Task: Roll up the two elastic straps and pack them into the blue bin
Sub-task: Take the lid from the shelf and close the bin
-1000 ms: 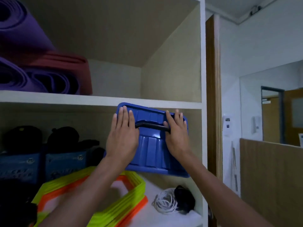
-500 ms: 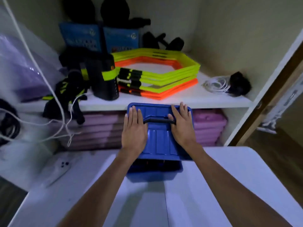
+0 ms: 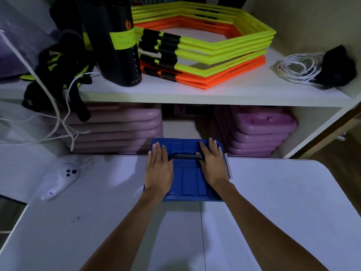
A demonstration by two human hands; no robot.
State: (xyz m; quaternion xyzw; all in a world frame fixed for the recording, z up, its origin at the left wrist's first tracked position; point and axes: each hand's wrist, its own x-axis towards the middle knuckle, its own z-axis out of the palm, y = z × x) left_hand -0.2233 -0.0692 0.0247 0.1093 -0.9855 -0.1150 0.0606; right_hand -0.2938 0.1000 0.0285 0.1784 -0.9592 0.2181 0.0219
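Now my left hand (image 3: 158,169) and right hand (image 3: 213,165) lie flat, fingers straight, on the lid of the blue bin (image 3: 185,178), one at each end of its dark handle (image 3: 185,157), steadying it on the white table (image 3: 273,202) by the shelf (image 3: 195,93). Lid on, I see no elastic straps; whether they're inside, I can't tell.
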